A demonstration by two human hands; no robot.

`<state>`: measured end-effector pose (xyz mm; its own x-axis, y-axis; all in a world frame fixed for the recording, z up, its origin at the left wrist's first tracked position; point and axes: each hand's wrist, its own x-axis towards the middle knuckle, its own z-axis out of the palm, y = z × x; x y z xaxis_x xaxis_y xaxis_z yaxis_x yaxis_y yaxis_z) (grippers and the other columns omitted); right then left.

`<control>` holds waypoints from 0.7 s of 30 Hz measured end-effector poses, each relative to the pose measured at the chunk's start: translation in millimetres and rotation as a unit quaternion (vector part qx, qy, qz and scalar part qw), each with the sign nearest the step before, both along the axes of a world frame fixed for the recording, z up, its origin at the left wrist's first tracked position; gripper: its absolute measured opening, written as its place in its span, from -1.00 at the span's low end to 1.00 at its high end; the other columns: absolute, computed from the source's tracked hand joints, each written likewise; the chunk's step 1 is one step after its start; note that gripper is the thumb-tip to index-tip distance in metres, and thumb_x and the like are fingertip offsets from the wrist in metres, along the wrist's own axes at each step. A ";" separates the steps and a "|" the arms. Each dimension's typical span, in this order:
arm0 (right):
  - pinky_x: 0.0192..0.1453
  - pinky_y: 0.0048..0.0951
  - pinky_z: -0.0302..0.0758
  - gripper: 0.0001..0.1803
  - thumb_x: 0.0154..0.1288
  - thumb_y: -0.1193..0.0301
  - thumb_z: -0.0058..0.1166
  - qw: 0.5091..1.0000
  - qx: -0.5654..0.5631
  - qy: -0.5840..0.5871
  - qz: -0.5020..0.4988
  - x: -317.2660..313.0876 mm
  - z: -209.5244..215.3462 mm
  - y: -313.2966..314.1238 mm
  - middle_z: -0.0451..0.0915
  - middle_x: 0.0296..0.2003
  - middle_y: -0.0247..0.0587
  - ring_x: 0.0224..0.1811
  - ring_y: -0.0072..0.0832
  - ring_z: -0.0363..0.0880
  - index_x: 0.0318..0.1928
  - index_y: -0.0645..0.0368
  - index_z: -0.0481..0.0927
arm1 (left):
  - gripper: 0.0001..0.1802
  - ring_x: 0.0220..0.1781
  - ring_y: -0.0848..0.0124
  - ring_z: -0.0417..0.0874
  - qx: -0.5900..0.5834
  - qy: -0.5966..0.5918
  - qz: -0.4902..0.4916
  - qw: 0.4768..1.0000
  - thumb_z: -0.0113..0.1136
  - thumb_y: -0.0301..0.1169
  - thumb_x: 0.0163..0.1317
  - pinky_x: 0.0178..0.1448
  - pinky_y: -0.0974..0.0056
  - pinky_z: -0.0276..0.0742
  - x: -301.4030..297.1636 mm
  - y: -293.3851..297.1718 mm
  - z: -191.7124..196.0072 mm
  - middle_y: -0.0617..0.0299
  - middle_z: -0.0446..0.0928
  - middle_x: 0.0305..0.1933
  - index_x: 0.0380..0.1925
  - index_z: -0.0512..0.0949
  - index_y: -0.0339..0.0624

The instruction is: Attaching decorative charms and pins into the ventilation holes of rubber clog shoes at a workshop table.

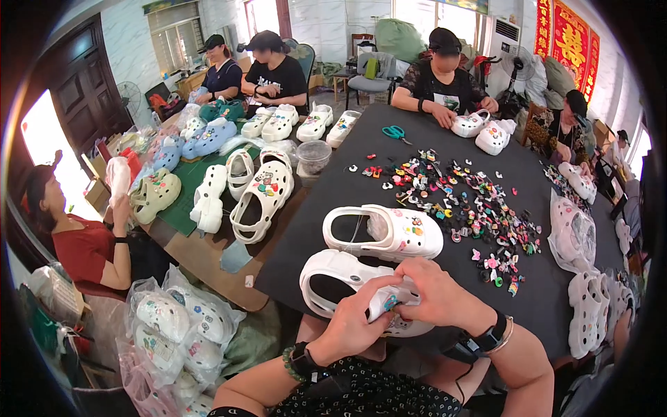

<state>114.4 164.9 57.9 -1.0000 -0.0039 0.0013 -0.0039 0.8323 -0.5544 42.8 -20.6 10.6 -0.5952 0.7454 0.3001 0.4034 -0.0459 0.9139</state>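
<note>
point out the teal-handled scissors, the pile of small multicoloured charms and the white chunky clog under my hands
Teal-handled scissors (398,135): head view, on the handles
Pile of small multicoloured charms (474,202): head view, middle of the pile
White chunky clog (335,262): head view, heel strap

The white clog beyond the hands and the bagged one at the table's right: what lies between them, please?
In the head view, scattered colourful charms lie there on the black tabletop.

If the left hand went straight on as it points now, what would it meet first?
Past the white clog that the left hand already grips, probably the right hand, facing it closely; exact depth is unclear.
</note>
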 end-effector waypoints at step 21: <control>0.20 -0.12 0.38 -0.51 0.06 0.21 0.33 0.992 -0.079 -0.031 0.091 2.3 -3.3 19.6 0.47 0.00 -0.11 0.16 -0.14 0.42 0.01 0.03 0.51 | -0.43 0.00 0.39 0.58 -0.026 -0.056 0.082 0.995 0.43 -0.52 0.05 0.08 0.28 0.52 14.7 -6.4 6.3 0.11 0.56 -0.01 0.11 0.47 -0.22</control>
